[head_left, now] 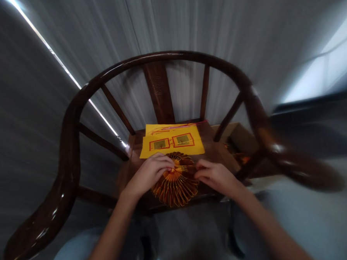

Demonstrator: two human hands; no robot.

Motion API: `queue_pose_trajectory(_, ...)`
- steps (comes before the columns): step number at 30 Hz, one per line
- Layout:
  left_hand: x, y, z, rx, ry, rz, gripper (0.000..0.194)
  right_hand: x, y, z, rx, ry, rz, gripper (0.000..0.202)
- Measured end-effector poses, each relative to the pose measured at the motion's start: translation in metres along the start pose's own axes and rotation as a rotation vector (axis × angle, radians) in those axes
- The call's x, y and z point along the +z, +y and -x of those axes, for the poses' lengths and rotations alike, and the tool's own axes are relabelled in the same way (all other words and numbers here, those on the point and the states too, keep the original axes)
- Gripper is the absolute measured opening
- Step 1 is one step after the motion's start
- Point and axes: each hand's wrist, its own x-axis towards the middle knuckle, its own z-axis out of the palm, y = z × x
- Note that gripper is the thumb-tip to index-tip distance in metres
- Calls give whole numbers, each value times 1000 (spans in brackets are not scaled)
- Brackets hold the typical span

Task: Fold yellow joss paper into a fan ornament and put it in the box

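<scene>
Paper fan [176,188], pleated, orange-gold and opened into a near-round shape, is at the front part of the chair seat [127,173], close to the middle of the seat's front edge. The left hand [152,172] has its thumb and fingers closed on the fan near its centre. The right hand [212,176] is at the fan's right rim, fingers bent toward the thumb; blur hides whether they pinch the paper.

Behind the fan, toward the seat's back edge, yellow sheets [174,150] overlap. The front one shows two red-framed squares side by side, each with a dull gold patch. Thin pink and red strands [187,125] lie across the rear sheet, reaching past its right corner. Beyond the seat's right edge is an open cardboard box [234,127] with orange pieces [245,159] near it, too blurred to name.
</scene>
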Motion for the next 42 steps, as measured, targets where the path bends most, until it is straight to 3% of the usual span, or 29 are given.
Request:
queue_pose_trajectory(13, -1, -2, 1, -6, -32, 15, 21, 13, -10, 17, -12, 67, -85, 18)
queue_pose_trajectory(20, -4, -3, 1, -8, -68, 11, 24, 12, 1, 24, 0, 233, -137, 24)
queue_pose_trajectory(34, -2, 0, 3, -25, -38, 26, 22, 21, 1, 31, 67, 296, -126, 21)
queue_pose_trajectory(38, -1, -1, 3, -16, -32, 22, 21, 23, -2, 29, 114, 264, -157, 19)
queue_pose_trajectory(42, 0, -3, 3, -14, -24, 13, 23, 24, -4, 27, 158, 144, -194, 20)
